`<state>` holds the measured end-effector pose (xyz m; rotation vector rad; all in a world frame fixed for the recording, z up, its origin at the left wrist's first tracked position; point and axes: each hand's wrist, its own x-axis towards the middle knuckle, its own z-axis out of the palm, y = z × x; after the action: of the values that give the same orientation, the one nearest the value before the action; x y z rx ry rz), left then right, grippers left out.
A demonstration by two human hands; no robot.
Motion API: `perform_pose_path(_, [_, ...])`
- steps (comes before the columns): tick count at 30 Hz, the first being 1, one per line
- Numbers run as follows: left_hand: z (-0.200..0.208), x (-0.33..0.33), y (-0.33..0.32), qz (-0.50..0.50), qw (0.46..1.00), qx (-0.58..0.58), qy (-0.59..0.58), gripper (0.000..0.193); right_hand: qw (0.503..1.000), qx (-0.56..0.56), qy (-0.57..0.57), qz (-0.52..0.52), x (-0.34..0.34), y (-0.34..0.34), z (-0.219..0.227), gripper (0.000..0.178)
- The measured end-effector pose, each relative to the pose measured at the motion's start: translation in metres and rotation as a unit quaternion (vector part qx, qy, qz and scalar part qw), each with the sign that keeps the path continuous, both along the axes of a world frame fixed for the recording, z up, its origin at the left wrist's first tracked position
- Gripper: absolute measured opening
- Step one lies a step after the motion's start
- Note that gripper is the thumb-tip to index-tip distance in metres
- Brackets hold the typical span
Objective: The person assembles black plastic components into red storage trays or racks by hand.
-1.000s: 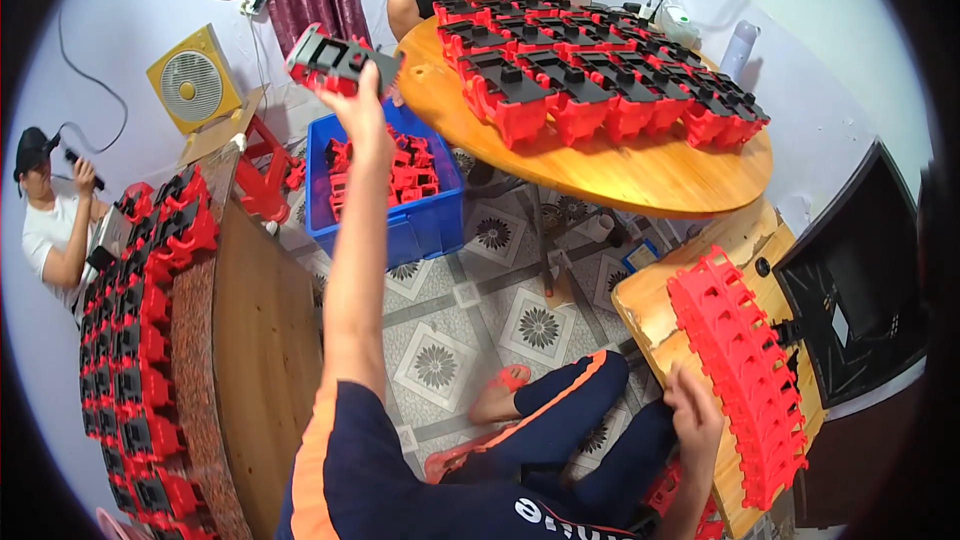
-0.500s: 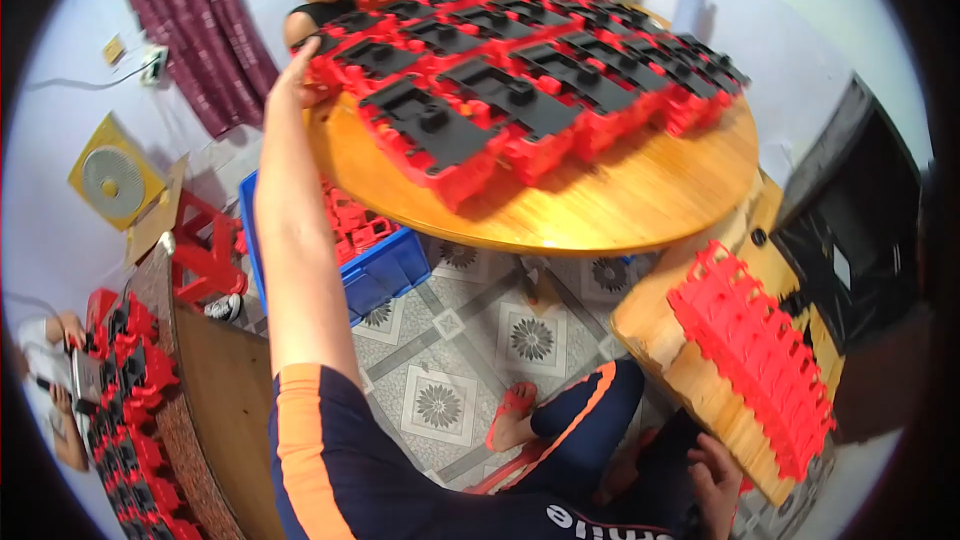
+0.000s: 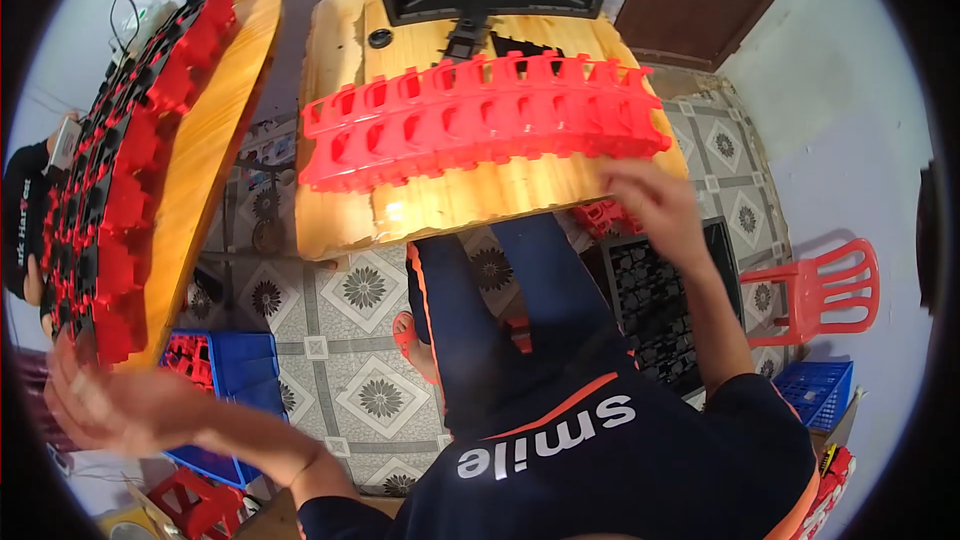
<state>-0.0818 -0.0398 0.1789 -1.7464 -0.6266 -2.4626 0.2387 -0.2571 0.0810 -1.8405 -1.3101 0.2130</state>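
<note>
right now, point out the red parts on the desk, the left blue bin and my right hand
Red parts (image 3: 470,108): head view, middle of the row
Blue bin (image 3: 245,370): head view, side wall
Right hand (image 3: 662,212): head view, back of the hand

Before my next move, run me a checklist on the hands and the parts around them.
1. Left hand empty: cannot tell, it is blurred.
2. Right hand empty: ok, nothing visible in it.
3. Right hand clear of the red frames: cannot tell whether it touches them.
4. Red frames resting on the wooden desk: ok, side by side.
5. Black-topped red assemblies on the round table: ok, grouped together.
</note>
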Motion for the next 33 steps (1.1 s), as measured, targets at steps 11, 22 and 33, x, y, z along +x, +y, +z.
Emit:
perform_pose_path(11, [-0.153, 0.235, 0.044, -0.174, 0.836, -0.274, 0.443, 0.050, 0.993, -0.057, -0.082, -0.063, 0.199, 0.282, -0.046, 0.054])
perform_pose_path(22, [-0.128, 0.261, 0.025, -0.144, 0.860, -0.172, 0.458, 0.044, 0.988, 0.030, -0.113, -0.098, 0.275, 0.188, -0.010, 0.050])
perform_pose_path(33, [-0.165, 0.341, -0.069, -0.153, 0.805, -0.033, 0.572, 0.063, 0.973, 0.062, 0.101, -0.196, 0.155, -0.024, -0.091, 0.070])
